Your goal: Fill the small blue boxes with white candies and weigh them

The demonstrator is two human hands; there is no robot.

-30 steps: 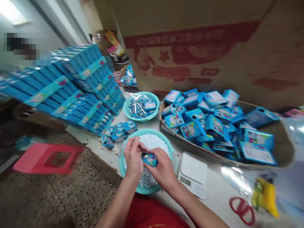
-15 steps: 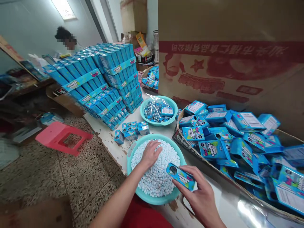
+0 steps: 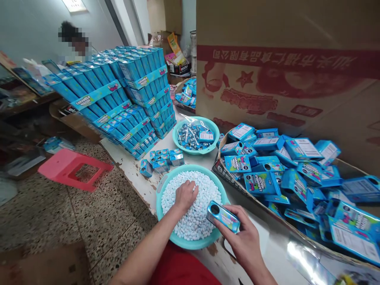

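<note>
Clock refs: ctr. of near bowl, 12 = away from wearer.

HANDS. L hand (image 3: 186, 196): in near bowl (image 3: 159, 202), at ctr., palm down, fingers curled into wht. pellets (image 3: 202, 223); cannot tell if any are gripped, as fingertips are partly hidden. R hand (image 3: 242, 229): at approx. 4 o'clock, grasping blue box (image 3: 224, 217) btwn. thumb and fingers. Box sits over bowl rim, tilted, printed "CARAMELO MACIZO"; dk. round opening near its end toward 10 o'clock.

ADJACENT. Near bowl: teal, approx. full of pellets, resting on wht. surface (image 3: 148, 187) w/ worn paint. Wht. flat unit (image 3: 264, 239): 4 o'clock, partly hidden by R hand. Small boxes (image 3: 162, 160): grouped at 11 o'clock, just beside bowl. Far bowl (image 3: 196, 152): 12 o'clock, teal, w/ shiny wrapped pcs. (image 3: 188, 136) and one blue box under clear film. Open carton (image 3: 230, 180): 2 o'clock, heaped w/ loose blue boxes (image 3: 264, 183) at mixed angles.

OUTER. Display stacks (image 3: 118, 103): 11 o'clock, several tiers of blue boxes, same lettering on front strips. Lg. cardboard box (image 3: 282, 87): 1 o'clock, behind carton, red print upside down. Small carton (image 3: 185, 106): 12 o'clock, beyond far bowl, also w/ blue boxes. Red stool (image 3: 61, 168): 10 o'clock, on speckled floor (image 3: 97, 221). Second person (image 3: 71, 35): 11 o'clock, behind stacks, mostly hidden.
</note>
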